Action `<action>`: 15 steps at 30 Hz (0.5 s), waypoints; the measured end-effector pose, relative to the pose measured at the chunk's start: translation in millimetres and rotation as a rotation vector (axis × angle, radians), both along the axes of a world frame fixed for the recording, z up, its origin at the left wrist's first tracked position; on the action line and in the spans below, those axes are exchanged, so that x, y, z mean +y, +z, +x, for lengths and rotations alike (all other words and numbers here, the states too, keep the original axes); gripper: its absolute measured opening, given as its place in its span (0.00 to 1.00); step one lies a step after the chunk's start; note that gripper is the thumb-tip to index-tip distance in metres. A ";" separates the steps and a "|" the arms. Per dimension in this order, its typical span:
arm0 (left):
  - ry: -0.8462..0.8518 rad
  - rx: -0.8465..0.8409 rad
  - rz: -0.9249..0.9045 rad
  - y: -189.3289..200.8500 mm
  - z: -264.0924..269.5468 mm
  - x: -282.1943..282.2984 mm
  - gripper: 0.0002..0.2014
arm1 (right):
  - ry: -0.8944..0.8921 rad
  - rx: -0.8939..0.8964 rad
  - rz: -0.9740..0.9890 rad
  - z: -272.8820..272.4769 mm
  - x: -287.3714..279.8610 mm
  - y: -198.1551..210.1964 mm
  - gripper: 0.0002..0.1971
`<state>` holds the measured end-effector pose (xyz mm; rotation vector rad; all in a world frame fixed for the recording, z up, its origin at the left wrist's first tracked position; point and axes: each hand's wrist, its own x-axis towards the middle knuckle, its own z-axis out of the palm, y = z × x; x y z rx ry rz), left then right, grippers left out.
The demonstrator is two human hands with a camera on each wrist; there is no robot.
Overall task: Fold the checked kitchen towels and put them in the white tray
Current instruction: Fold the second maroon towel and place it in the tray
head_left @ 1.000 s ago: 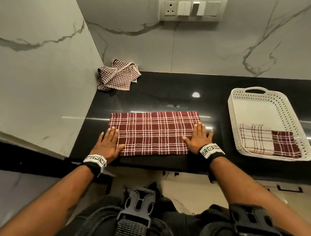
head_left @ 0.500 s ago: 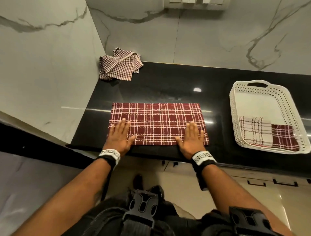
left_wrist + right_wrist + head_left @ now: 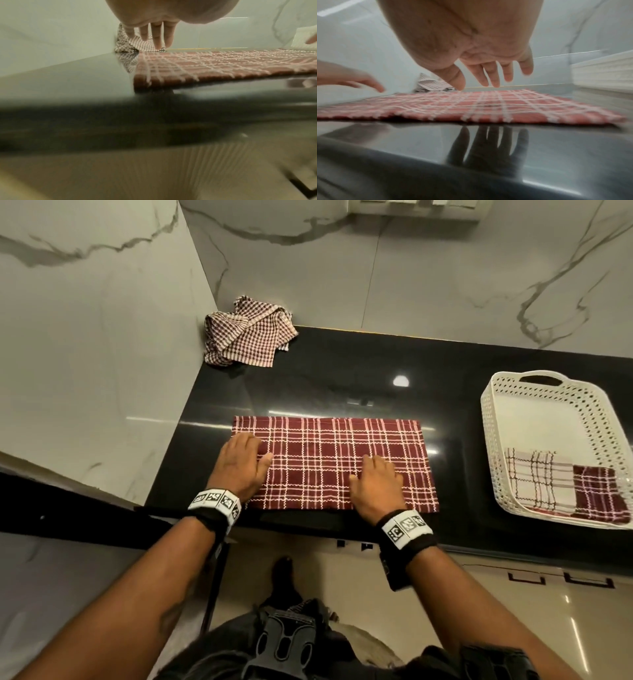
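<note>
The maroon checked towel point(image 3: 334, 463) lies flat on the black countertop point(image 3: 342, 378), long axis running left to right, directly beneath both hands. The left hand point(image 3: 239, 465) hovers over its left end, the right hand point(image 3: 376, 487) right of centre; both have loosely spread fingers and grip nothing. The white tray point(image 3: 493, 440) stands well apart to the right, nearer the right hand. The wrist bands carry only coded markers, with no readable text.

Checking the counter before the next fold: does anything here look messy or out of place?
One thing: the small-checked towel lies crumpled in the far left corner of the black counter, against the marble wall, not yet folded. The maroon checked towel lies flat, and the folded towels sit in the white tray.
</note>
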<state>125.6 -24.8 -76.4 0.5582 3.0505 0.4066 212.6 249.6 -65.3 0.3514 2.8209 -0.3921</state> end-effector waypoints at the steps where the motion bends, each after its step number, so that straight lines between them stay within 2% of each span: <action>1: -0.015 -0.010 -0.029 0.6 -8.3 4.0 0.19 | -0.022 0.003 -0.023 -8.4 -8.5 -0.8 0.27; 4: 0.039 -0.091 -0.130 -2.2 -21.8 7.8 0.18 | -0.070 0.006 0.054 -43.3 -12.7 -10.4 0.28; 8: 0.005 -0.001 -0.101 -5.3 -8.7 10.4 0.07 | -0.058 -0.004 0.088 -99.7 6.4 -13.1 0.31; 10: -0.085 0.044 -0.045 -11.7 9.4 12.9 0.06 | -0.029 -0.013 0.062 -128.8 13.6 -12.1 0.33; 15: -0.458 0.101 -0.009 -23.9 49.2 32.2 0.16 | 0.052 -0.136 -0.001 -181.7 19.6 -5.1 0.38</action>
